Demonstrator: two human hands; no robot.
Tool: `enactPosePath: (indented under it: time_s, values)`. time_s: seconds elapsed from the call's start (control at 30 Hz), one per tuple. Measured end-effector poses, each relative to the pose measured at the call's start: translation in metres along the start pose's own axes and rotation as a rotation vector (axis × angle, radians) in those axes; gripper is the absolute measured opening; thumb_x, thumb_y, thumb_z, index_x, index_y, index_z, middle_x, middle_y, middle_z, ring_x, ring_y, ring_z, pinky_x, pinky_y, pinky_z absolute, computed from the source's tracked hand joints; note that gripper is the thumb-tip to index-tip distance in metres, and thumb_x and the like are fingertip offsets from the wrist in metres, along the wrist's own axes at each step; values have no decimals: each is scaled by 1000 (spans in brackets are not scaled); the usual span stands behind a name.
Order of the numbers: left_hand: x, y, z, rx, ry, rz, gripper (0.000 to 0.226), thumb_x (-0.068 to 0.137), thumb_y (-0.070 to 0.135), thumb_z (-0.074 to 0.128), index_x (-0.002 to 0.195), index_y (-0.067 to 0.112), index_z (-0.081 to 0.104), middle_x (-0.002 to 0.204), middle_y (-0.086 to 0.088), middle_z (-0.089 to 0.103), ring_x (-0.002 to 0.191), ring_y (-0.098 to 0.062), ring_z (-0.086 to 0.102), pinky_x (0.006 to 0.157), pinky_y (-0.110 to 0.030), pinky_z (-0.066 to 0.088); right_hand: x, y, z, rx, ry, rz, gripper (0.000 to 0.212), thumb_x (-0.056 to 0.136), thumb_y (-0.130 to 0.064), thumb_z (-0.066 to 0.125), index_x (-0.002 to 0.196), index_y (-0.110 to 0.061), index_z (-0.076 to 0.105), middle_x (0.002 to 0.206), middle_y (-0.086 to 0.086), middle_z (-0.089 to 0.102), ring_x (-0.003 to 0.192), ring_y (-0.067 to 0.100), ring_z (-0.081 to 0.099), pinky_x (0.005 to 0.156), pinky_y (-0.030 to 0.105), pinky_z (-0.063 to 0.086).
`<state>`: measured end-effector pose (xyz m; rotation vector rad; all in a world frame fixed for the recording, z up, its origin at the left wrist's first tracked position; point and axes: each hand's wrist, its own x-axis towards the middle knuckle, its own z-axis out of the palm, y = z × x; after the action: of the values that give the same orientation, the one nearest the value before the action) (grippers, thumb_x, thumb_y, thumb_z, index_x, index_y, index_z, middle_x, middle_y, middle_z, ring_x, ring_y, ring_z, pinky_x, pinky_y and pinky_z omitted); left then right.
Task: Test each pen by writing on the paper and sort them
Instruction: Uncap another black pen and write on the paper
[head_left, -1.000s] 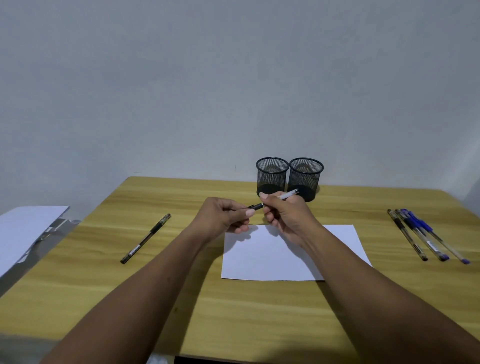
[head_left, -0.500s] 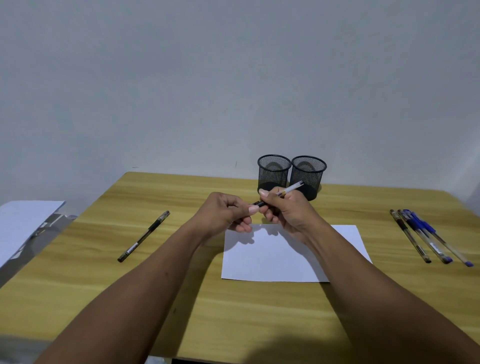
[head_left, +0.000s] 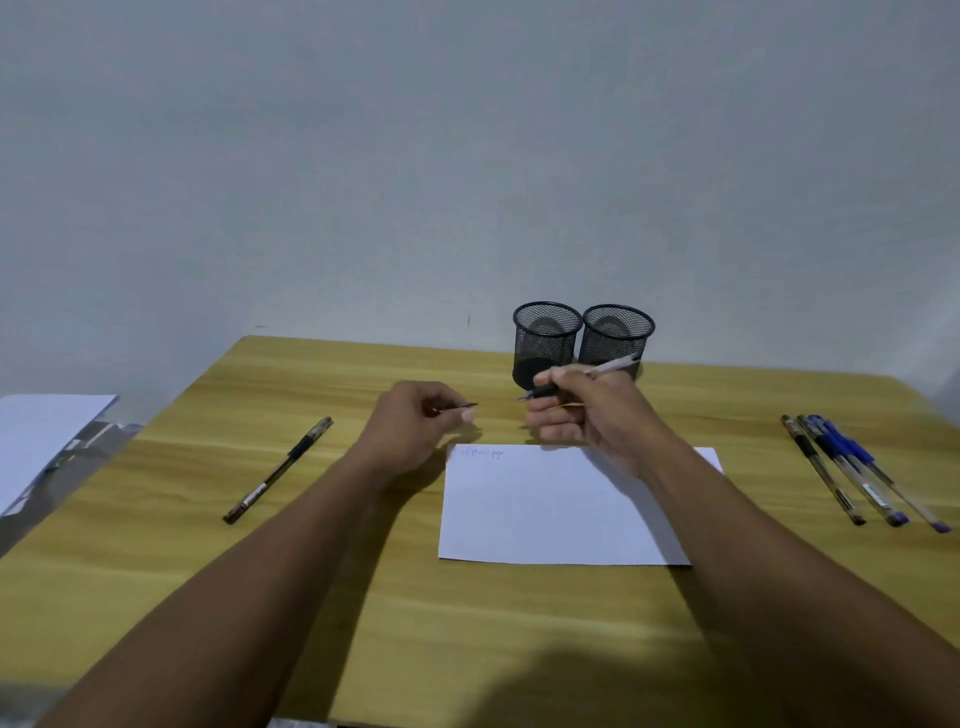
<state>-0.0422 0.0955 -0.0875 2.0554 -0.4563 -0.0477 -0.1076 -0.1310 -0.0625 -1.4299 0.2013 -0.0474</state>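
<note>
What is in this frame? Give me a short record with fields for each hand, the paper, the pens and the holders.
left hand: pinches a dark pen cap
right hand: grips an uncapped pen, tip pointing left, above the paper's far edge
paper: white sheet, faint scribbles in its far left corner
loose pens: one black pen on the left; a group of pens on the right
holders: two black mesh cups side by side, no pens seen inside
</note>
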Motion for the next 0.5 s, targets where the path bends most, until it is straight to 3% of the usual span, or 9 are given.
enactPosePath:
  time_s: [0.07, 0.2, 0.3, 0.5]
  values:
    - [7, -2, 15, 77, 11, 46, 12, 83, 28, 81, 91, 18, 79, 85, 7, 75, 77, -3, 66, 62, -9, 45, 0, 16, 8, 16, 54, -32, 13, 99, -9, 59, 94, 0, 67, 72, 18, 68, 56, 24, 68, 46, 29, 53]
    - [17, -12, 29, 212, -19, 76, 12, 81, 31, 82, 88, 22, 81, 84, 8, 75, 84, -8, 67, 74, -32, 55, 0, 42, 8, -57, 127, -74, 14, 95, -2, 66, 81, 1, 63, 63, 19, 60, 45, 23, 54, 38, 26, 41]
    - [18, -18, 32, 277, -10, 126, 13, 82, 30, 80, 92, 21, 82, 90, 8, 77, 88, -8, 68, 80, -37, 56, -1, 51, 12, -103, 155, -90, 13, 95, -2, 64, 83, 3, 62, 61, 18, 61, 47, 25, 55, 39, 25, 40]
    - [0, -27, 33, 307, 40, 129, 55, 83, 46, 75, 134, 29, 61, 120, 2, 52, 113, -17, 55, 93, -36, 51, -5, 54, 16, -105, 146, -126, 11, 91, 6, 61, 85, 15, 60, 67, 24, 63, 56, 30, 58, 49, 29, 50]
